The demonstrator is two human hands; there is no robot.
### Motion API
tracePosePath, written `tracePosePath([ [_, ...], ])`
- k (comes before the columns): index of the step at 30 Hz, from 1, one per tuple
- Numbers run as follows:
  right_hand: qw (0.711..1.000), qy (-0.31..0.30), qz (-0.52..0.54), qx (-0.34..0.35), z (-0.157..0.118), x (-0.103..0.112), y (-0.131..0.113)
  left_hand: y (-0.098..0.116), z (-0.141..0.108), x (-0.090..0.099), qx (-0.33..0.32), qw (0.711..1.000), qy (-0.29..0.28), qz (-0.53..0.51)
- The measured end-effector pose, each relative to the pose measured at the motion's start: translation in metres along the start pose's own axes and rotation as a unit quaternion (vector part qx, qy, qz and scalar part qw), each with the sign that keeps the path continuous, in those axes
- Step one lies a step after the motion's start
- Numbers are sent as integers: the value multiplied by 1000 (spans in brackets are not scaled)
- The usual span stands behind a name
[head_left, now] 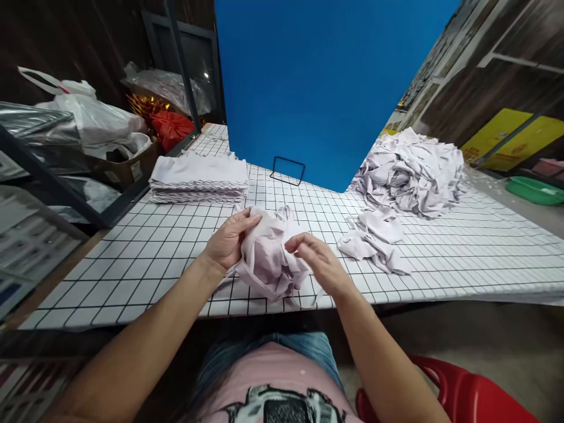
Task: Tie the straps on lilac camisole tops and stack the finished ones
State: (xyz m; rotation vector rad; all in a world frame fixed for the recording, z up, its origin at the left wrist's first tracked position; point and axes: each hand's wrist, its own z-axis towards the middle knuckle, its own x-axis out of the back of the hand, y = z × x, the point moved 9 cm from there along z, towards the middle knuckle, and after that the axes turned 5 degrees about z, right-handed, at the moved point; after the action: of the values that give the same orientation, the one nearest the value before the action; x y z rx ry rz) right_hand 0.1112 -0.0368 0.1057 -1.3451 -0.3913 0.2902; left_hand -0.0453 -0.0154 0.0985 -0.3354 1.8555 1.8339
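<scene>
A crumpled pale lilac fabric piece with thin straps (271,258) lies bunched at the table's front edge. My left hand (229,241) grips its upper left side, thumb on top of the cloth. On the other side, my right hand (318,258) is held with fingers loosely curled at the fabric's right edge, and nothing shows in them. One strap trails down onto the table beneath my right wrist. To the right lies a small loose bunch of the same fabric (374,238). Behind my left hand is a neat folded stack of fabric pieces (198,179).
The table (145,258) has a white cloth with a black grid. A large heap of lilac fabric (414,170) fills its back right. A blue panel (308,88) rises ahead, by a black wire stand (287,171). Shelves with bags stand left; a red stool (467,390) is low right.
</scene>
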Motion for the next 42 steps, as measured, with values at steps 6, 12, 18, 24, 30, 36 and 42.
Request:
tracePosePath([
  [6,997,73,15,-32,5,-9,20,3,-4,-2,-13,1000,-4,4],
  [12,995,26,92,12,17,-22,10,25,-14,27,-67,953,124,267],
  [18,999,-20,17,45,23,-32,-4,45,-19,-16,-161,855,1,493],
  [24,999,-34,0,33,24,-33,5,32,-9,-34,-126,862,-86,483],
  [30,993,-94,66,-4,20,-38,11,58,-8,-20,-197,856,35,477],
  [36,981,-193,-10,-21,9,-27,13,121,-8,21,-294,844,175,414],
  [42,981,-127,-145,37,18,32,-23,166,-21,54,-338,798,227,443],
])
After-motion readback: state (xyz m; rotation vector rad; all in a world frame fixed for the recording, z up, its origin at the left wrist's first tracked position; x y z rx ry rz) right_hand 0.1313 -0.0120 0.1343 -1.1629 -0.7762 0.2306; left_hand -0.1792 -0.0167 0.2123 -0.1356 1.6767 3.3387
